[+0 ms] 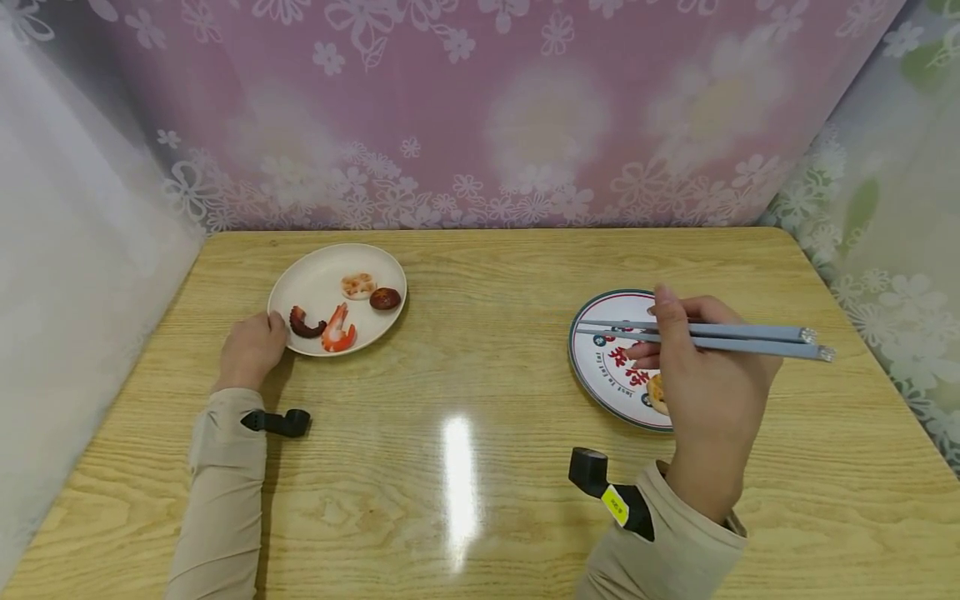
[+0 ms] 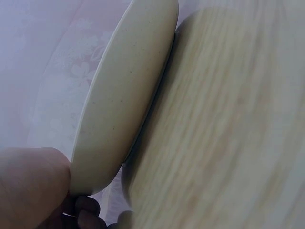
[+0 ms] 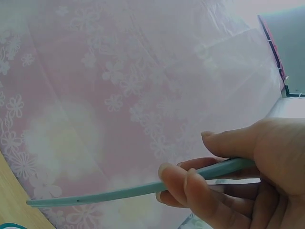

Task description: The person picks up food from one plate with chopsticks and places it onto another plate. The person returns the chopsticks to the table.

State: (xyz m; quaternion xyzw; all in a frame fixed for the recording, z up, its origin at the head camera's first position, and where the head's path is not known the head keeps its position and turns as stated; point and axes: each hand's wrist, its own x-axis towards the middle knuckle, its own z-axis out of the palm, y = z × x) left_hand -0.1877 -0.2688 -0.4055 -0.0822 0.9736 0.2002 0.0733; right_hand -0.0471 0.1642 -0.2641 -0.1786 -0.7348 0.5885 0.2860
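Table (image 1: 495, 375): wood-grain top, smooth, glossy, glare at 6 o'clock. Cream plate (image 1: 322, 275), 9 o'clock: plastic-look, smooth, semi-matt; underside finely speckled. Printed plate (image 1: 588, 365), approx. 4 o'clock: smooth, semi-gloss. Brown food pc. (image 1: 385, 298), cream plate's 3 o'clock: glossy, plastic-look. Chopsticks (image 1: 750, 332), 3 o'clock: smooth, low sheen, w/ glittery butt ends. Curtain (image 1: 480, 108), 12 o'clock: cloth-like, soft sheen. L sleeve (image 1: 225, 483), 8 o'clock: matt cloth, creased.

A curtained-off nook, home or workplace unclear: a pink flowered curtain (image 1: 465, 108) hangs behind the wooden table (image 1: 510, 375), whitish cloth (image 1: 75, 250) to its left, pale flowered cloth (image 1: 900, 275) to its right.
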